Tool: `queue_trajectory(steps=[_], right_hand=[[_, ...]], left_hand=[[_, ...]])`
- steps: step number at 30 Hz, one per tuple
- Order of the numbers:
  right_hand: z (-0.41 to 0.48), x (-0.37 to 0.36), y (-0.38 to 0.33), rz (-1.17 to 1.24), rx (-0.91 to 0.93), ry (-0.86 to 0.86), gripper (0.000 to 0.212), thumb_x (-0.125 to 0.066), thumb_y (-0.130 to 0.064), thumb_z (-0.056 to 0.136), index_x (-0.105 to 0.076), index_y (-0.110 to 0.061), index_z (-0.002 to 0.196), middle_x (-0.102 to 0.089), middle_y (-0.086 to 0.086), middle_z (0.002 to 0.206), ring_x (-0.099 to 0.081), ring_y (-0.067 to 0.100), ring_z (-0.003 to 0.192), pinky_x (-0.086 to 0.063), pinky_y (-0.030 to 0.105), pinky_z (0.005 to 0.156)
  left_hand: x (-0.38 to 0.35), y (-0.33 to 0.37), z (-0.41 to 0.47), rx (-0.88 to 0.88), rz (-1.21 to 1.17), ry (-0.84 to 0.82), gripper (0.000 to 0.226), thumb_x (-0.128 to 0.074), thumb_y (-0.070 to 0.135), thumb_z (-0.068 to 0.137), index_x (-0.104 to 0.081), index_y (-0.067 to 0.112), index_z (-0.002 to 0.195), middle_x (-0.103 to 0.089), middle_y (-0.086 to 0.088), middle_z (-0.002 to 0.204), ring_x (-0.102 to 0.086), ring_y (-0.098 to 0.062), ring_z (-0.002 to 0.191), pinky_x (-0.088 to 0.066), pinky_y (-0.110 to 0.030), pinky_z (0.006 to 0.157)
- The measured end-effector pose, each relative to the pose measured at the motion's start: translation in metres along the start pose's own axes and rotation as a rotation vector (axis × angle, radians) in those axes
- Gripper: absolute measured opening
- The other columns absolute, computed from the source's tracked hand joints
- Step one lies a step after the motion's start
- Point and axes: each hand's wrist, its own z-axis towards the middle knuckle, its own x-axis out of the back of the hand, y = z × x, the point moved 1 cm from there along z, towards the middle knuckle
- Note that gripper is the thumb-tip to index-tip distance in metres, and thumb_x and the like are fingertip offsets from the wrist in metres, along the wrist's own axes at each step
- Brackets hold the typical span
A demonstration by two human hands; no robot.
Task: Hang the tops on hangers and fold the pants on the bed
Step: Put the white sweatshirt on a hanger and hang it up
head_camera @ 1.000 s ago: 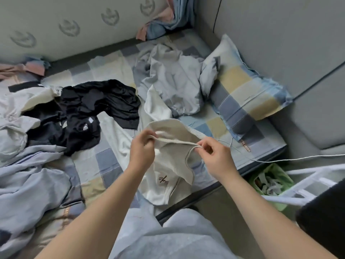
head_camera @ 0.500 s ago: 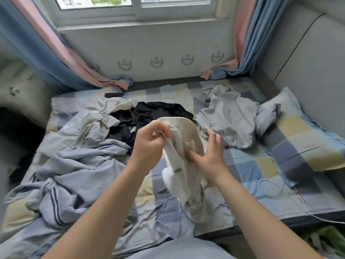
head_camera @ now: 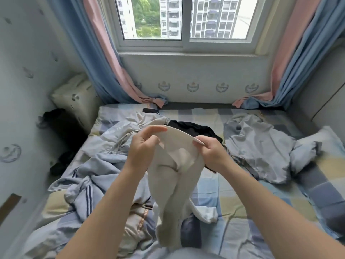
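A cream-white garment (head_camera: 175, 187) hangs in front of me above the bed (head_camera: 233, 208). My left hand (head_camera: 142, 148) pinches its top edge on the left. My right hand (head_camera: 211, 152) grips the same edge on the right, and the edge is stretched between them. The rest of the cloth hangs down to the bed. Behind it lie a black garment (head_camera: 194, 128), a grey-blue garment (head_camera: 261, 148) to the right and a light-blue striped garment (head_camera: 84, 187) to the left. No hanger is in sight.
A checked sheet covers the bed, with rumpled bedding on its left half. A pillow (head_camera: 76, 98) leans in the far left corner, above dark clothes (head_camera: 59, 126) beside the bed. Curtains (head_camera: 104, 53) flank the window (head_camera: 186, 17). A padded grey wall (head_camera: 324, 101) bounds the right side.
The view has tilted up from the bed's edge to the window. Both hands have lifted the white garment off the bed and spread its top edge apart.
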Motion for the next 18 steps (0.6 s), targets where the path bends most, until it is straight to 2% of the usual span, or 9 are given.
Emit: queue_trajectory(steps=[2,4,5,7,8,11,13,15,18], right_hand=[[0.006,-0.002,-0.022,0.037,0.041,-0.015,0.030,-0.050,-0.008,0.098,-0.068,-0.027,0.083,-0.064,-0.008,0.072,-0.053,0.007,0.065,-0.043,0.027,0.060],[0.007,-0.002,-0.042,0.136,0.097,-0.007,0.033,-0.050,-0.003,0.098,-0.068,-0.028,0.084,-0.065,-0.014,0.072,-0.055,0.001,0.066,-0.043,0.018,0.061],[0.007,0.000,-0.051,0.188,0.116,0.005,0.033,-0.051,-0.002,0.098,-0.067,-0.027,0.084,-0.065,-0.016,0.071,-0.055,0.000,0.066,-0.043,0.015,0.062],[0.009,0.006,-0.058,0.244,0.146,0.007,0.030,-0.057,-0.004,0.097,-0.069,-0.027,0.082,-0.065,-0.014,0.072,-0.055,0.003,0.068,-0.043,0.017,0.063],[0.011,0.011,-0.058,0.248,0.159,-0.008,0.027,-0.062,-0.006,0.095,-0.070,-0.027,0.080,-0.065,-0.011,0.072,-0.055,0.007,0.068,-0.042,0.021,0.062],[0.010,0.025,-0.047,0.172,0.138,-0.099,0.015,-0.081,-0.014,0.082,-0.070,-0.023,0.077,-0.059,-0.008,0.067,-0.046,0.011,0.062,-0.036,0.024,0.058],[0.006,0.029,-0.031,0.029,0.087,-0.135,0.019,-0.086,-0.020,0.077,-0.067,-0.019,0.078,-0.054,-0.011,0.064,-0.044,0.007,0.058,-0.033,0.020,0.055],[0.000,0.027,-0.011,-0.138,0.050,-0.117,0.024,-0.083,-0.021,0.079,-0.060,-0.016,0.073,-0.048,-0.012,0.060,-0.041,0.006,0.055,-0.032,0.020,0.053],[-0.007,0.018,0.030,-0.305,-0.040,0.014,0.031,-0.065,-0.017,0.088,-0.045,-0.019,0.064,-0.045,-0.008,0.059,-0.042,0.013,0.056,-0.031,0.032,0.053]], left_hand=[[0.006,-0.005,0.001,-0.002,0.156,0.007,0.037,-0.070,0.023,0.077,-0.057,0.028,0.111,-0.061,0.006,0.103,-0.059,-0.011,0.087,-0.049,-0.017,0.072],[0.003,-0.012,0.001,0.035,0.291,-0.130,0.059,-0.082,0.023,0.079,-0.046,0.034,0.124,-0.056,0.003,0.106,-0.057,-0.012,0.081,-0.051,-0.021,0.069],[-0.001,-0.016,0.001,0.042,0.350,-0.228,0.056,-0.082,0.026,0.080,-0.048,0.033,0.124,-0.057,0.002,0.104,-0.057,-0.014,0.079,-0.052,-0.028,0.071],[-0.010,-0.023,0.001,-0.001,0.491,-0.304,0.021,-0.069,0.038,0.083,-0.061,0.023,0.096,-0.059,0.003,0.085,-0.055,-0.017,0.071,-0.050,-0.041,0.070],[-0.011,-0.026,0.002,-0.020,0.502,-0.248,0.021,-0.059,0.039,0.083,-0.059,0.019,0.080,-0.057,0.005,0.072,-0.051,-0.017,0.065,-0.046,-0.042,0.064],[-0.009,-0.025,0.011,-0.025,0.368,-0.067,0.021,-0.047,0.025,0.082,-0.057,0.008,0.074,-0.053,0.001,0.063,-0.045,-0.014,0.059,-0.038,-0.037,0.058],[-0.012,-0.015,0.016,-0.031,0.313,-0.067,0.016,-0.046,0.013,0.083,-0.060,0.006,0.078,-0.057,-0.003,0.067,-0.048,-0.012,0.061,-0.040,-0.034,0.058],[-0.021,-0.001,0.015,-0.005,0.238,-0.092,0.019,-0.045,0.012,0.077,-0.063,0.006,0.079,-0.058,-0.002,0.068,-0.049,-0.011,0.061,-0.040,-0.028,0.057],[-0.031,0.007,0.012,0.045,0.125,-0.118,0.022,-0.044,0.013,0.075,-0.062,0.003,0.082,-0.055,-0.006,0.069,-0.050,-0.016,0.064,-0.040,-0.032,0.058]])
